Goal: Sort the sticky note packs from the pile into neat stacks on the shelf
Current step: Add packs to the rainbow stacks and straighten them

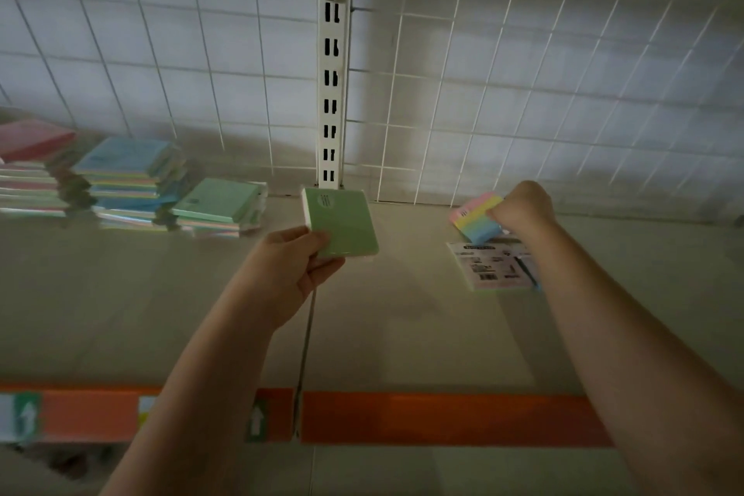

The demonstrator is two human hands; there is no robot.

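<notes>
My left hand [288,266] grips a green sticky note pack [342,223] by its lower left corner and holds it above the middle of the shelf [161,294]. My right hand [521,205] grips a pastel striped pack [477,219], tilted, just above a flat pack with a white barcode label [489,266] that lies on the shelf at the right. Three stacks of packs stand at the left: a pink-topped stack [32,169], a blue-topped stack [129,177] and a low green-topped stack [219,209].
A white wire grid back panel [523,93] with a slotted upright [332,93] closes off the rear of the shelf. An orange price strip [443,417] runs along the front edge. A seam [306,334] splits the shelf boards in the middle.
</notes>
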